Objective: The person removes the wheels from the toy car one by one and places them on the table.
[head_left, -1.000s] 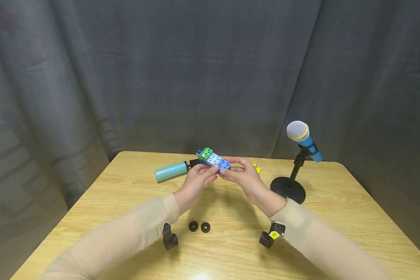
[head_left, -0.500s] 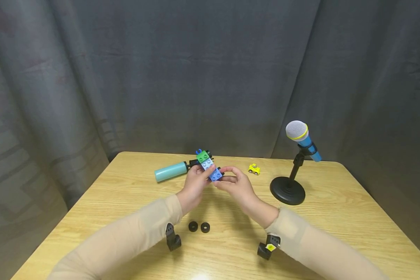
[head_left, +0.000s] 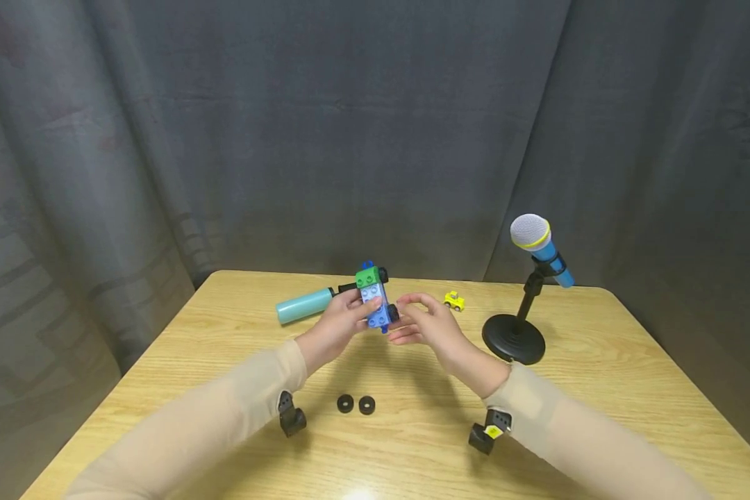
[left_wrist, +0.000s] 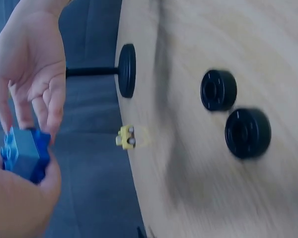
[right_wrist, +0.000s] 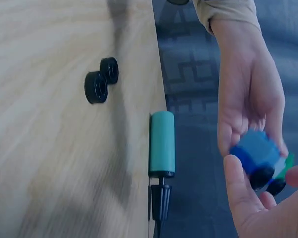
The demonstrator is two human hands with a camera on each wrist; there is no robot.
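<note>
A toy car of building bricks (head_left: 372, 297), green at the far end and light blue to blue toward me, is up in front of me above the table. My left hand (head_left: 332, 328) grips it from the left, thumb across the studded top. Two black wheels show on its right side, the nearer wheel (head_left: 393, 314) beside my right fingertips. My right hand (head_left: 440, 333) has its fingers loosely bent by that wheel; whether they touch is unclear. Two loose black wheels, one left (head_left: 345, 403) and one right (head_left: 367, 405), lie on the table below.
A turquoise hand pump (head_left: 305, 306) lies behind my left hand. A small yellow toy car (head_left: 454, 301) stands beyond my right hand. Farther right, a blue microphone (head_left: 540, 243) tilts on a black round-based stand (head_left: 514, 339). Grey curtains (head_left: 350, 139) hang behind the wooden table (head_left: 600, 389).
The brick car has turned so its long side points away from me and its right-side wheels show. My right fingers have come off the bricks and moved slightly right; my left hand keeps hold.
</note>
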